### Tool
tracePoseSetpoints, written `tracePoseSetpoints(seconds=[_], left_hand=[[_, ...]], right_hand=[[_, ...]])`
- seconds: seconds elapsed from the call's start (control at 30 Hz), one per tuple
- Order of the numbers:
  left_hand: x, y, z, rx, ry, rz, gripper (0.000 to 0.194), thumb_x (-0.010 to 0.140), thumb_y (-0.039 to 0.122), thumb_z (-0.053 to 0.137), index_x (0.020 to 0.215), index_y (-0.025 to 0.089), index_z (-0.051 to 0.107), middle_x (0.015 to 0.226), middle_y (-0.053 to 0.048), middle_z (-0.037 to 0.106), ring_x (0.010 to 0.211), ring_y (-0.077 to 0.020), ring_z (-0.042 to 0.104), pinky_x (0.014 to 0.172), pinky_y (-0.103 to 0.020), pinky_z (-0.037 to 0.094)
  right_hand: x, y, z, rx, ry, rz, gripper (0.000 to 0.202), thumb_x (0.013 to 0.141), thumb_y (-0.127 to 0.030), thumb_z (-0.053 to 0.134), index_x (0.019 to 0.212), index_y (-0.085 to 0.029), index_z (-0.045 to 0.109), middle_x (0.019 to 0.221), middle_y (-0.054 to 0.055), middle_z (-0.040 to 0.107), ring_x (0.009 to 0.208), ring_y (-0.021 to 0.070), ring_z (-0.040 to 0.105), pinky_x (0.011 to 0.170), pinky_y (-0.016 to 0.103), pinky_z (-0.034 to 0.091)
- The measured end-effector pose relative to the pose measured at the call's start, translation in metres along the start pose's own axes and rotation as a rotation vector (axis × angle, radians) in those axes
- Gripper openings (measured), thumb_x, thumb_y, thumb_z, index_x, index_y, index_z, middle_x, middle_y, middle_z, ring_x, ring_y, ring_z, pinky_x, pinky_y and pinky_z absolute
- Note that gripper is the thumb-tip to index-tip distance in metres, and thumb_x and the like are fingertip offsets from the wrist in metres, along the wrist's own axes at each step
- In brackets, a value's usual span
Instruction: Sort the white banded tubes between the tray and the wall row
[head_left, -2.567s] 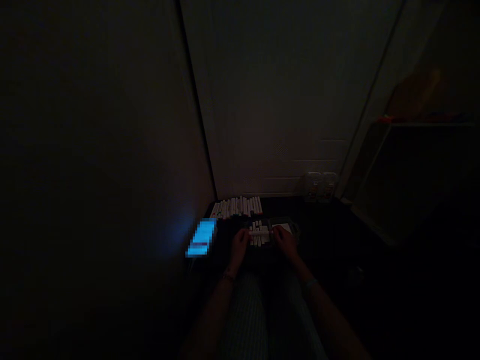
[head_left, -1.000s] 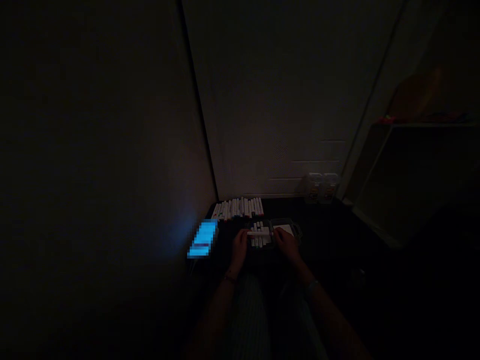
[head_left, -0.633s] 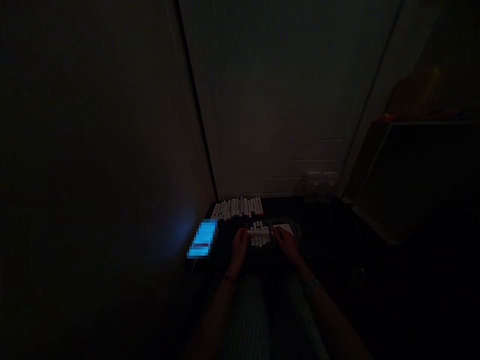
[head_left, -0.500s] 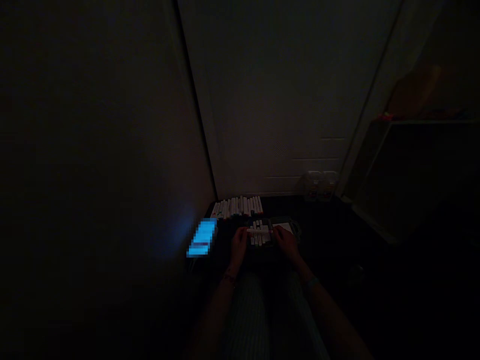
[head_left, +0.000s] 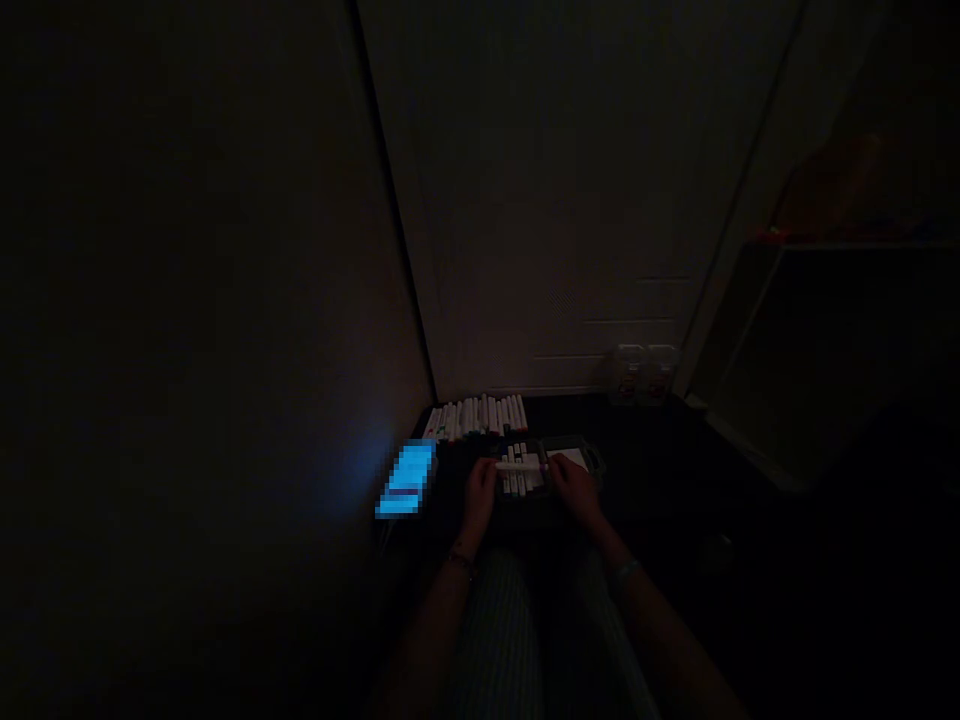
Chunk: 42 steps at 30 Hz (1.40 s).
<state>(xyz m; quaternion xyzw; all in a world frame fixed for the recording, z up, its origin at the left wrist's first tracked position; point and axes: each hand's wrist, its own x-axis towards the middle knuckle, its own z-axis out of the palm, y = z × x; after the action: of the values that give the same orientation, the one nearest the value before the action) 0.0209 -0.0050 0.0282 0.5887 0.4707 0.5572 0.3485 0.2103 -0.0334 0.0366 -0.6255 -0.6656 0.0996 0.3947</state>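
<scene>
A white marker (head_left: 519, 466) lies crosswise between my hands, above an open case (head_left: 561, 441) with several white markers (head_left: 516, 486) inside. My left hand (head_left: 478, 488) is closed on the marker's left end. At its right end, near a purplish part, the fingers of my right hand (head_left: 574, 483) are pinched together. Behind the case, a row of white markers (head_left: 480, 415) with coloured ends lies side by side on the dark table. The scene is very dark, so finger detail is faint.
A glowing, pixelated phone-like screen (head_left: 406, 480) stands at the table's left edge. Two clear containers (head_left: 643, 376) are by the wall at the back right. A shelf (head_left: 847, 244) with an orange item on it is farther right.
The view has shifted very slightly. Both hands remain at the ends of the marker, with almost no movement.
</scene>
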Motion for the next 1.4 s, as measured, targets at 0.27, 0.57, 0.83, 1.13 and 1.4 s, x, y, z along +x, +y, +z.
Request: tracePoseSetpoints(seconds=[0.27,0.57,0.83,1.13,1.4], left_hand=[[-0.001,0.004,0.000,-0.014,-0.001,0.014,0.022,0.077,0.034,0.041,0.079,0.017,0.054,0.068,0.000,0.054,0.067,-0.0128,0.050,0.064,-0.023,0.040],[0.000,0.005,0.000,-0.025,-0.003,0.006,0.024,0.076,0.036,0.043,0.079,0.016,0.056,0.067,0.000,0.055,0.067,-0.0125,0.051,0.064,-0.022,0.040],[0.000,0.003,0.000,-0.061,-0.021,-0.005,0.027,0.075,0.037,0.046,0.085,0.015,0.058,0.073,-0.002,0.059,0.072,-0.0138,0.054,0.068,-0.024,0.041],[0.001,0.001,0.001,-0.095,-0.034,-0.007,0.029,0.074,0.037,0.048,0.090,0.015,0.058,0.080,-0.005,0.061,0.079,-0.0158,0.056,0.072,-0.026,0.042],[0.003,-0.012,0.002,-0.093,-0.026,-0.001,0.030,0.072,0.040,0.051,0.089,0.015,0.056,0.082,-0.005,0.062,0.077,-0.0150,0.057,0.070,-0.026,0.043]], right_hand=[[0.000,-0.002,-0.002,0.000,-0.008,0.003,0.033,0.085,-0.038,0.029,0.092,-0.021,0.057,0.084,0.002,0.063,0.075,0.0141,0.056,0.061,0.021,0.035],[0.000,0.001,0.002,0.002,0.018,0.021,0.034,0.085,-0.040,0.029,0.092,-0.023,0.057,0.083,0.002,0.063,0.075,0.0145,0.056,0.062,0.021,0.035],[0.001,0.002,0.001,-0.001,0.006,0.004,0.035,0.087,-0.039,0.026,0.092,-0.022,0.056,0.084,0.002,0.063,0.075,0.0140,0.056,0.062,0.020,0.035],[0.001,0.001,0.001,-0.017,0.005,0.013,0.035,0.087,-0.039,0.026,0.091,-0.022,0.057,0.084,0.002,0.063,0.073,0.0135,0.056,0.058,0.020,0.034],[0.000,0.002,0.004,-0.013,0.012,-0.031,0.037,0.087,-0.041,0.026,0.088,-0.022,0.058,0.083,0.002,0.063,0.075,0.0136,0.056,0.062,0.020,0.034]])
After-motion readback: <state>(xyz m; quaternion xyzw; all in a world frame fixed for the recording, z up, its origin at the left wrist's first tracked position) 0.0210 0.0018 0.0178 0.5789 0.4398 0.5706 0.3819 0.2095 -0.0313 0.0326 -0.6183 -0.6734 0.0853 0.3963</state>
